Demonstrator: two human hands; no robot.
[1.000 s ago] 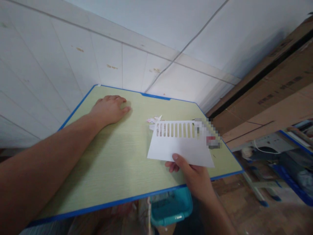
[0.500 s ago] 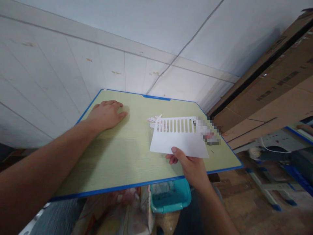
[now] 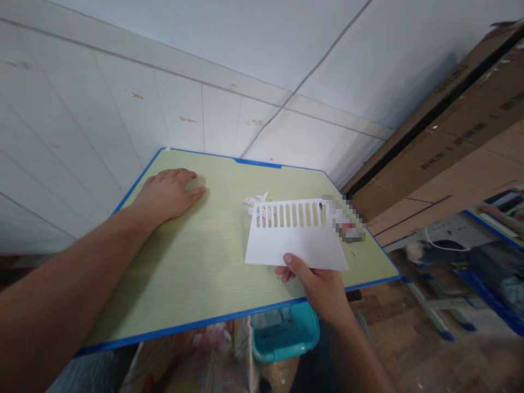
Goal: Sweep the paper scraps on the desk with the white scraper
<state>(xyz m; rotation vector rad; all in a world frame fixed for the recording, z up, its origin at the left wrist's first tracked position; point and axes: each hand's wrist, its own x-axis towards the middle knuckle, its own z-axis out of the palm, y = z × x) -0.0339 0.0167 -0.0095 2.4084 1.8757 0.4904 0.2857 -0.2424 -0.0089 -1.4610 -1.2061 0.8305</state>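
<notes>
My right hand (image 3: 317, 281) pinches the near edge of a white sheet of paper or card (image 3: 292, 245), thumb on top and fingers underneath. A row of several long rounded slots is cut through the sheet's far half, and the tabletop shows through them. Small pinkish-white paper scraps (image 3: 256, 200) lie on the table at the sheet's far left corner, partly hidden by it. My left hand (image 3: 167, 191) rests on the left side of the table (image 3: 196, 262), holding nothing, with thumb apart from the fingers.
A pixelated item (image 3: 346, 221) lies right of the sheet. Cardboard boxes (image 3: 450, 153) stand along the right, and a white wall (image 3: 221, 120) with a grey cable (image 3: 303, 82) is behind. Below the front edge are a teal bin (image 3: 282, 352) and a second desk (image 3: 491, 221) stands farther right.
The view has shifted slightly. The sheet has tipped a little in my right hand and sits slightly nearer to me. My left hand stays on the table's left side.
</notes>
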